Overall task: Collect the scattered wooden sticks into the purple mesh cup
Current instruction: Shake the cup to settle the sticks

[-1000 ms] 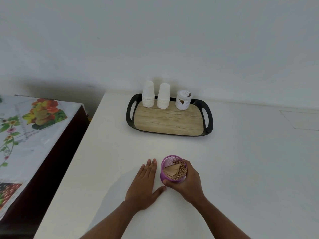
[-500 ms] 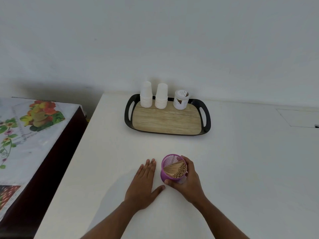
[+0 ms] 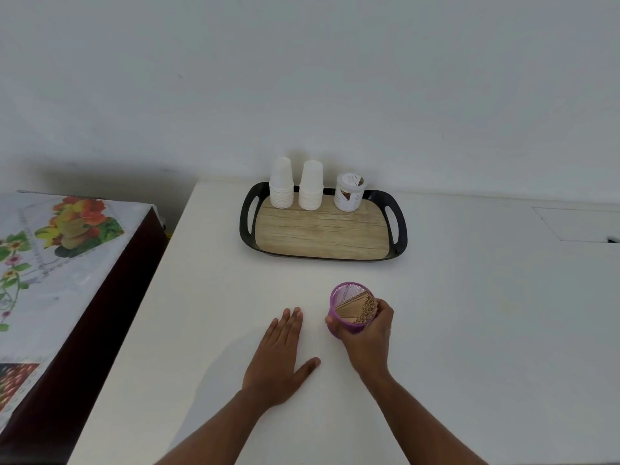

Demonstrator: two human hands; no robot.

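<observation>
Purple mesh cup (image 3: 349,325): mid-desk toward the near edge, clasped by right hand (image 3: 369,344), holding wooden sticks (image 3: 352,308). Left hand (image 3: 278,357): flat on desk (image 3: 486,330), fingers spread, empty. Tray (image 3: 322,233), far edge: two white cup stacks (image 3: 281,184), one jar (image 3: 349,193).

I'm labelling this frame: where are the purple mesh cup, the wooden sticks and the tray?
purple mesh cup (image 3: 349,327): head view, front wall.
wooden sticks (image 3: 349,308): head view, bundle inside.
tray (image 3: 246,216): head view, left handle.
</observation>
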